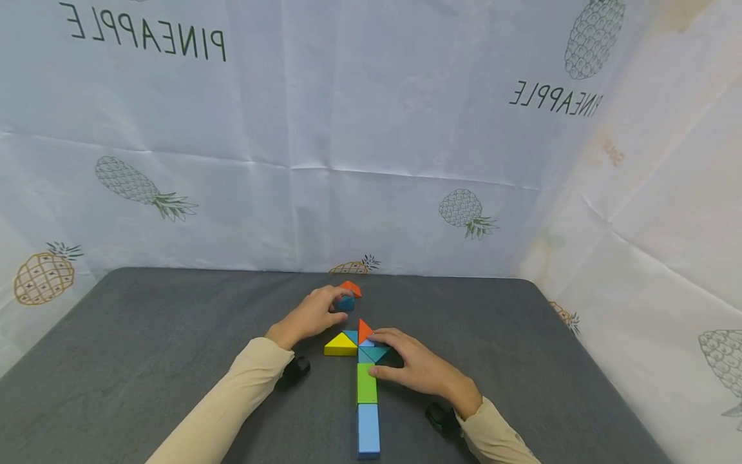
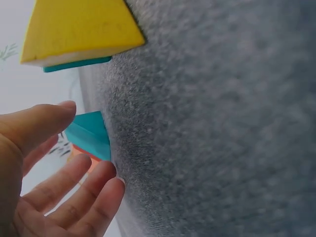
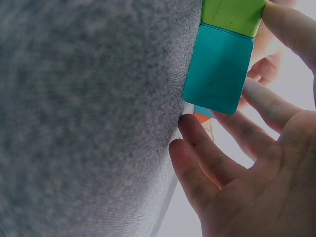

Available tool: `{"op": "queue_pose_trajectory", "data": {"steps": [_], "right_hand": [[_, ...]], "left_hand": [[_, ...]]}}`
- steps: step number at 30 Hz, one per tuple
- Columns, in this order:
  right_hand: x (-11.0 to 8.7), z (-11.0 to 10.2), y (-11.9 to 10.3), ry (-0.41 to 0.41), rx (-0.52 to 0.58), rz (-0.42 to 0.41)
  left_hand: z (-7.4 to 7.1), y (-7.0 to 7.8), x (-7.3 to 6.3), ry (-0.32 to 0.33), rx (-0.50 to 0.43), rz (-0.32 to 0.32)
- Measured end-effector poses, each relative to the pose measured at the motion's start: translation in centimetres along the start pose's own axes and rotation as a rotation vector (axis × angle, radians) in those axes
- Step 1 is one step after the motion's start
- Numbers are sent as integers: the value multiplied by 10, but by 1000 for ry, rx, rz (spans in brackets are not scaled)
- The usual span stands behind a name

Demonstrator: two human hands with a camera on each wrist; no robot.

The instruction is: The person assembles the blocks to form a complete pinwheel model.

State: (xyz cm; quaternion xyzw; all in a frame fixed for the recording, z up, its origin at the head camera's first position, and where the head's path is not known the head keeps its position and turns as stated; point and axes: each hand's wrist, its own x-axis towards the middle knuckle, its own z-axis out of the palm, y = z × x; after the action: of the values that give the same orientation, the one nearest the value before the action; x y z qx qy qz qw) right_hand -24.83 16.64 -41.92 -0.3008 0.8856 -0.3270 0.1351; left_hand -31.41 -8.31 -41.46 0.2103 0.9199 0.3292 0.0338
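Note:
On the dark table in the head view, my left hand [image 1: 313, 314] reaches to a teal block [image 1: 346, 303] that stands against an orange-red block [image 1: 351, 288]. Thumb and fingers are spread around the teal block [image 2: 91, 133] in the left wrist view. My right hand [image 1: 418, 364] rests along a row of blocks, its thumb at the edge of the green block [image 1: 366, 384]. Its index fingertip is at the red triangle block [image 1: 364, 331]. A teal triangle block [image 3: 218, 69] lies between that thumb and the fingers.
Left of the row lies a yellow triangle block [image 1: 341, 345], with another teal triangle [image 1: 351, 336] against it. A light blue block [image 1: 368, 430] forms the row's near end. A pineapple-print cloth [image 1: 371, 129] hangs behind the table [image 1: 174, 348].

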Motion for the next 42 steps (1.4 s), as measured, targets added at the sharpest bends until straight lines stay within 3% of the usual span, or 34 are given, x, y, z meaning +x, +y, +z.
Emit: {"op": "queue_pose_trajectory", "data": {"steps": [15,24,42], "right_hand": [[0,0,0,1,5,2],[0,1,0,0,3,8],[0,1,1,1,-8,16]], "left_hand": [[1,1,8,-29,101,-27],[-2,-3,5,-17,44,-39],[-6,-6,3,9,39,-46]]}}
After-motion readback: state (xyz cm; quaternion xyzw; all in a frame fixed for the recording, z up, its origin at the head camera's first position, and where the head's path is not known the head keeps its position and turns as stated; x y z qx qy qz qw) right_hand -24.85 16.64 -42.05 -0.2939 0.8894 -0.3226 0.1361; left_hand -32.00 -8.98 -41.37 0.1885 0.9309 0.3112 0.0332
